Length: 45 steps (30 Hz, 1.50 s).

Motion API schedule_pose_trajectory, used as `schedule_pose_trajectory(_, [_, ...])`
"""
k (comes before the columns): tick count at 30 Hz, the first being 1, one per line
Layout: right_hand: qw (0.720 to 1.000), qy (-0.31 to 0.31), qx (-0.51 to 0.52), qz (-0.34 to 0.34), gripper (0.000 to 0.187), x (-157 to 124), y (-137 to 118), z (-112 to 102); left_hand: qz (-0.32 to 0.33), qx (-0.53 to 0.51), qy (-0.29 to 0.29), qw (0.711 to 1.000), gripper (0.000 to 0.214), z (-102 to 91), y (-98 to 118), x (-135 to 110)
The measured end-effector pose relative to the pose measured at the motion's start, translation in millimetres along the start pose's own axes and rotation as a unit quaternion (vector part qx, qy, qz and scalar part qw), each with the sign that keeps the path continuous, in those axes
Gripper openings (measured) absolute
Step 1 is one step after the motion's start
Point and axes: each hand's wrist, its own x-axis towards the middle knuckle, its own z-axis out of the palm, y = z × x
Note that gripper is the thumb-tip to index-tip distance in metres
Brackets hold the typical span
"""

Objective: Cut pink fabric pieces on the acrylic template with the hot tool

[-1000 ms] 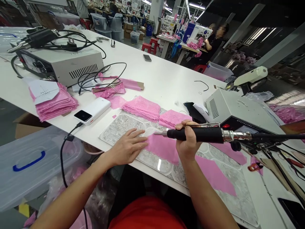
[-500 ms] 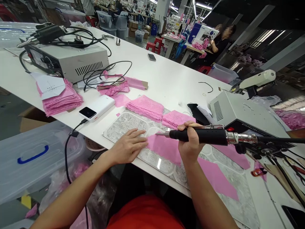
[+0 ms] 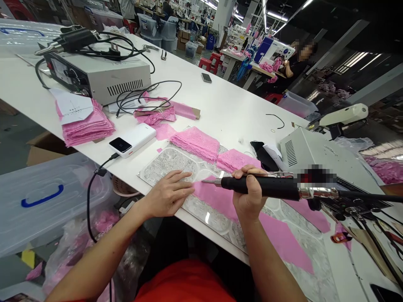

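Note:
My right hand (image 3: 250, 195) is wrapped around a corded black handpiece (image 3: 270, 187) with a tapered metal tip. The tip points left and rests on or just above the far-left edge of a pink fabric piece (image 3: 217, 201); exact contact is unclear. My left hand (image 3: 168, 195) lies flat with its fingers stretched out, their tips at the left end of that piece. Beneath is a grey marble-patterned board (image 3: 166, 163). A larger pink piece (image 3: 286, 241) lies right of my right wrist. Two stacks of pink lace pieces (image 3: 195, 142) (image 3: 237, 160) sit along the board's far side.
At the left stand a control box (image 3: 122, 79) with another handpiece (image 3: 74, 41) on top, a paper-topped pink stack (image 3: 88, 128) and a white power bank (image 3: 135, 140). A second control box (image 3: 308, 151) is at the right. A person (image 3: 292, 69) sits at a sewing machine beyond.
The handpiece tip has shifted slightly left and nearer to me along the pink fabric edge. My left hand stays nearly still. The whole view has turned slightly.

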Motion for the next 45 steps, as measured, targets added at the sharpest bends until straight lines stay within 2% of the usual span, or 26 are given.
schedule_pose_trajectory(10, [1.0, 0.012, 0.026, 0.011, 0.006, 3, -1, 0, -0.003, 0.003, -0.014, 1.0, 0.034, -2.0, 0, 0])
schedule_pose_trajectory(14, [0.997, 0.064, 0.027, -0.017, 0.007, 11, -12, -5, -0.002, -0.008, -0.01, 1.0, 0.036, -3.3, -2, -1])
schedule_pose_trajectory(20, [0.991, 0.12, -0.041, -0.051, 0.01, 19, -33, -29, -0.01, -0.035, -0.002, 0.999, 0.041, -4.8, -5, 6])
schedule_pose_trajectory(24, [0.989, 0.124, -0.042, -0.064, 0.011, 19, -31, -38, 0.006, -0.017, -0.004, 1.0, 0.035, 4.7, 5, 19])
schedule_pose_trajectory(30, [0.99, 0.122, -0.049, -0.054, 0.015, 16, -12, -32, 0.011, -0.004, -0.022, 1.0, 0.027, 23.0, 19, 27])
schedule_pose_trajectory(45, [0.99, 0.11, -0.059, -0.067, 0.012, 17, -13, -34, 0.01, -0.023, -0.047, 0.999, 0.028, 22.5, 18, 23])
